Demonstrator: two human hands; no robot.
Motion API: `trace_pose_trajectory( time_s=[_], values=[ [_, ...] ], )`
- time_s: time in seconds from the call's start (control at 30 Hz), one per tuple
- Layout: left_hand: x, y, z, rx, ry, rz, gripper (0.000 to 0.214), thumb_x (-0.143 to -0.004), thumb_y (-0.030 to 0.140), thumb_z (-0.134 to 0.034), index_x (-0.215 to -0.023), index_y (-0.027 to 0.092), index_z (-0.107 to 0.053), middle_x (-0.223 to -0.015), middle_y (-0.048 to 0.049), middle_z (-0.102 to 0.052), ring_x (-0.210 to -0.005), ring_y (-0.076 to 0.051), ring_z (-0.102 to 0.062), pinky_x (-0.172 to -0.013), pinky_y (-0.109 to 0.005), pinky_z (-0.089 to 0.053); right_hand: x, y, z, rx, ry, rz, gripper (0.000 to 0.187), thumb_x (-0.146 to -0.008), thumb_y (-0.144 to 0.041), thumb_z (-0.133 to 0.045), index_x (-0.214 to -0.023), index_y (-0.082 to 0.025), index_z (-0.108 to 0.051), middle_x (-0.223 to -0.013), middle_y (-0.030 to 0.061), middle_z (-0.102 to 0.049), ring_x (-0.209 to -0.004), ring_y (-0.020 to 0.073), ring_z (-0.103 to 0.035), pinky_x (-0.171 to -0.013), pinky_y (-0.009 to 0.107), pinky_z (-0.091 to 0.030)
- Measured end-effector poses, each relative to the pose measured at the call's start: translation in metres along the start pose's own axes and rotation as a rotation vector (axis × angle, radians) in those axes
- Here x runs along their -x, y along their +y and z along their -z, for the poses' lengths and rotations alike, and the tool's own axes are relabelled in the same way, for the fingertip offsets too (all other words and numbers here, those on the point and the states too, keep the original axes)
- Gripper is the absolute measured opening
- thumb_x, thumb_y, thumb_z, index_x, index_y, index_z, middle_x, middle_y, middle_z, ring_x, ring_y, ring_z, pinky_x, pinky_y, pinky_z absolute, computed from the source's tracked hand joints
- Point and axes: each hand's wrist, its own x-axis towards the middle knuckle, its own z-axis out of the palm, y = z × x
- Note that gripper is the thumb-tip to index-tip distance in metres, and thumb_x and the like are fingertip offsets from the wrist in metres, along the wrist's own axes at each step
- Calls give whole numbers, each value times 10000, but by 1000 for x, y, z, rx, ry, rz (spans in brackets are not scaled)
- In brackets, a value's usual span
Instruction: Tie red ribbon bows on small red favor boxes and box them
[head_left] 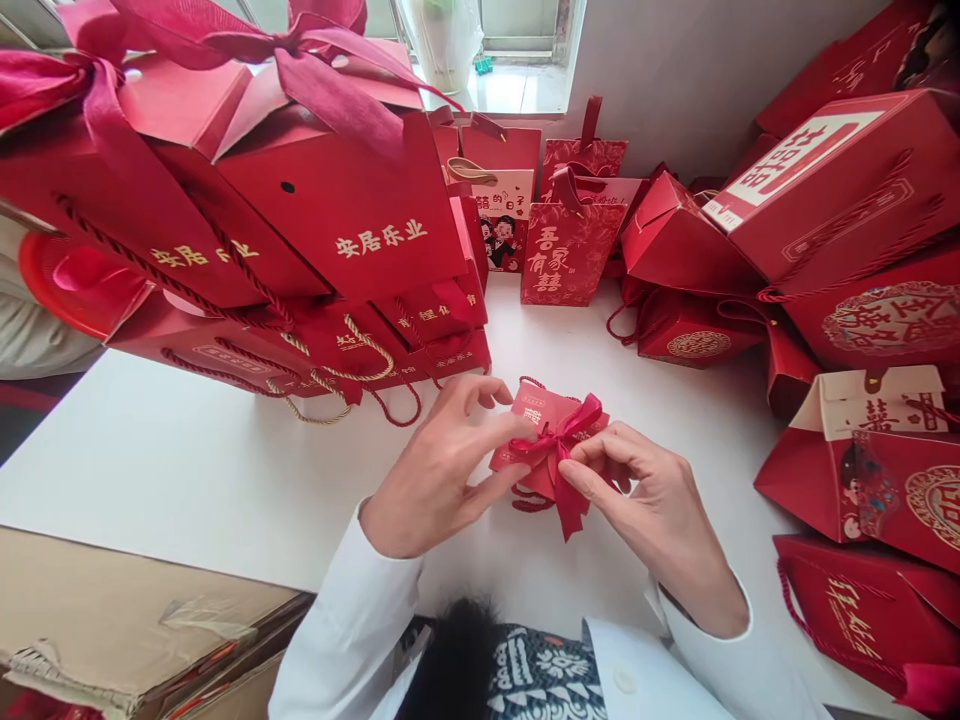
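A small red gift box [538,408] with gold print and red cord handles sits on the white table in front of me. A glossy red ribbon [559,442] is tied in a bow across its top, with tails hanging over the near side. My left hand [450,460] is at the box's left side, fingers apart, thumb and forefinger on either side of the bow's left loop. My right hand [645,485] is closed at the bow's right side, thumb and forefinger pinching the ribbon near the knot. Its other fingers are curled and partly hidden.
Tall stacked red gift boxes [360,200] with bows and rope handles stand at the left. Red gift bags [574,255] line the back by the window. More red boxes [847,220] pile up at the right. Cardboard boxes [135,610] stand at lower left beside the white table [187,470].
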Motion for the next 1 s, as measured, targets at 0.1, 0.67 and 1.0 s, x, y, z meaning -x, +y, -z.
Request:
trace_pose_trajectory(
  time_s=[0.1,0.67,1.0],
  values=[
    [-1,-2,-11,-27,9,35,55,-870,184,-551,-883,182,-604,-1056,-75,-497,-1014,-201,-449,-857,-319,-399,-1,2,0,-9,-9,3,170,-820,-176,-614,-655,-215,-611,-672,-59,-547,-571,88,-438,-565,213,-356],
    [-29,-2,-29,1120,-10,627,251,-816,316,-610,-668,137,-517,-704,13,-518,-659,-85,-455,-639,-219,-353,5,-3,-8,104,33,37,177,-822,-220,-648,-648,-213,-618,-704,-30,-532,-628,120,-476,-597,254,-355],
    [-21,-4,-24,975,-48,541,221,-860,325,-573,-730,157,-512,-699,21,-519,-649,-86,-454,-626,-219,-362,-28,21,35,-45,82,44,171,-880,-337,-576,-1028,-256,-606,-980,-3,-595,-711,120,-512,-600,232,-412]
  ],
)
